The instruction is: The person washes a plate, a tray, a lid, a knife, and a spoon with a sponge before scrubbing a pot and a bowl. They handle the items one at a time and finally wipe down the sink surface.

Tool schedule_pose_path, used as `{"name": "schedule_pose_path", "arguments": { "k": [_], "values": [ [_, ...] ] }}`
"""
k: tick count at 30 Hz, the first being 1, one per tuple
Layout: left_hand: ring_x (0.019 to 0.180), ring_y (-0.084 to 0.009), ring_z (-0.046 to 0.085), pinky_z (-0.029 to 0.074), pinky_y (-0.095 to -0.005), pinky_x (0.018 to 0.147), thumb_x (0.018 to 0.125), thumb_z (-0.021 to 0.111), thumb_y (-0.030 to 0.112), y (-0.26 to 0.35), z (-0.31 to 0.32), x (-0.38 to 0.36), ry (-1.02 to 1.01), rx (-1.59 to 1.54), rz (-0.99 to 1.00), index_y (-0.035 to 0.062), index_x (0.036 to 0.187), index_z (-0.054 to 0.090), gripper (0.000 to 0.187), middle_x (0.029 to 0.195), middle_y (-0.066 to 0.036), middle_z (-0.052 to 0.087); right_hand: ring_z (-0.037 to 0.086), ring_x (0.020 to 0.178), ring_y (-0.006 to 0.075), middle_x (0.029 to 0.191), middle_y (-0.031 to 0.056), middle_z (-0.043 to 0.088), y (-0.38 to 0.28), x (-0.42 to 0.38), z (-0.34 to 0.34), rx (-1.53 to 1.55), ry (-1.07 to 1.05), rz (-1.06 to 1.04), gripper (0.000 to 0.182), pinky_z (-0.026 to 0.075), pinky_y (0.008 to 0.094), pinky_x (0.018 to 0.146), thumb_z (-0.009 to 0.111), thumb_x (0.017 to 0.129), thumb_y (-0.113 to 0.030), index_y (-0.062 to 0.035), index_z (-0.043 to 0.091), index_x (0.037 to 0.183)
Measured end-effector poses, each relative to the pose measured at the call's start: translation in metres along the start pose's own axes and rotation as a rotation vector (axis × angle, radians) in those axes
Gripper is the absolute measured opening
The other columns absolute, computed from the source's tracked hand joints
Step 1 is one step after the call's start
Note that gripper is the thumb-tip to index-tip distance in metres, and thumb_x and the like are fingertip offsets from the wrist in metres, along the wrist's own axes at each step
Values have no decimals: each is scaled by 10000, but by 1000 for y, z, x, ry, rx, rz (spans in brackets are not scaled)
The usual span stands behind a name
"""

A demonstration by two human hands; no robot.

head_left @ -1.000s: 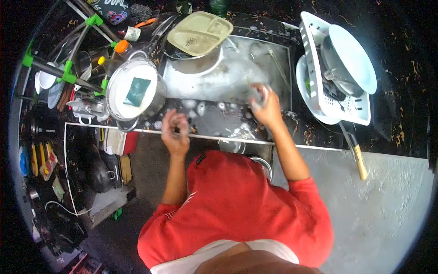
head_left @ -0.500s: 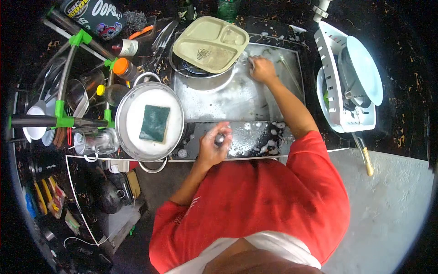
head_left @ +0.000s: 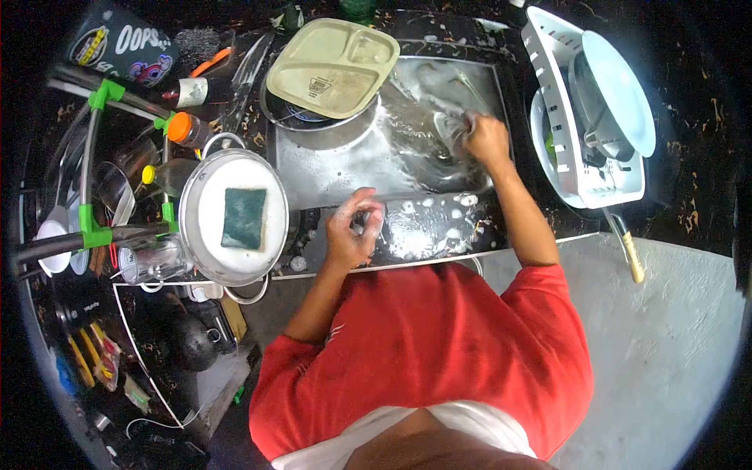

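Note:
My left hand (head_left: 352, 233) is held over the wet, sudsy front ledge, its fingers curled into a ring; what sits inside the curl is unclear. My right hand (head_left: 487, 142) reaches into the metal sink (head_left: 321, 176) on its right side, fingers closed low at the stirred water. A blurred, clear shape (head_left: 450, 125) shows at its fingertips. To the left stands a two-handled pot (head_left: 186, 204) of white suds, with a green scouring sponge (head_left: 244, 219) lying on top. A beige compartment tray (head_left: 333, 70) rests across a metal pot (head_left: 325, 135) in the sink's left side.
A white dish rack (head_left: 556, 102) with a pale blue plate (head_left: 619, 94) stands at right, a wooden-handled knife (head_left: 633, 258) jutting from below it. At left are a green-jointed rack (head_left: 95, 223), an orange-capped jar (head_left: 186, 128) and a glass mug (head_left: 153, 262).
My right hand has moved right and toward me in the sink, and the water there now swirls. The view has shifted slightly. My left hand stays near the front ledge, fingers still curled.

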State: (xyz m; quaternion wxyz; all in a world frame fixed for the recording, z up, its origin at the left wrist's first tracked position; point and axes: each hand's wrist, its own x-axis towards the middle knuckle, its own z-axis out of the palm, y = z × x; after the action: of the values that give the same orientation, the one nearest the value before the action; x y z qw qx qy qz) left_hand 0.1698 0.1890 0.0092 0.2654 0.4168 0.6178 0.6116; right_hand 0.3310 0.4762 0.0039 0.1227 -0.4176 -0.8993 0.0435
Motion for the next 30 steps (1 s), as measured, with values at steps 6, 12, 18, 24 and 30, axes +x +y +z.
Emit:
{"name": "schedule_pose_path", "arguments": {
  "k": [6,12,18,24,30],
  "values": [
    [767,-124,617,480,-260,697,829,626,110,14,9,7,-13,1,-68,8,1133,571,326,859,-103,672,591,742,378,764,151,589,-3,0,-23,130,232,31,103,475,465,649,605,683,-96,-58,568,771],
    [797,-208,643,496,-303,730,807,643,105,14,8,19,7,157,46,-1,1108,580,324,893,-136,668,592,731,370,776,132,590,-22,2,-25,146,295,125,112,472,455,628,607,679,-94,-74,548,772],
    [1079,-287,561,441,-373,920,719,689,46,29,4,40,-70,393,117,2,1196,520,508,1164,-175,570,625,671,364,855,112,623,-48,-17,-18,44,236,74,224,501,467,575,652,663,-153,-144,597,880],
    [1224,-402,397,319,-445,1036,639,786,154,35,23,50,-184,517,150,-24,1358,304,884,1314,-242,419,639,599,342,816,121,641,-83,-35,-27,39,132,-71,142,506,447,501,583,722,-136,-123,622,858],
    [1210,-431,395,344,-479,993,567,815,217,32,43,60,-175,625,168,-12,1352,282,976,1301,-288,395,627,658,377,725,136,636,-133,-40,-47,340,-37,-166,155,497,479,583,588,688,-136,-113,608,840]
  ]
}}
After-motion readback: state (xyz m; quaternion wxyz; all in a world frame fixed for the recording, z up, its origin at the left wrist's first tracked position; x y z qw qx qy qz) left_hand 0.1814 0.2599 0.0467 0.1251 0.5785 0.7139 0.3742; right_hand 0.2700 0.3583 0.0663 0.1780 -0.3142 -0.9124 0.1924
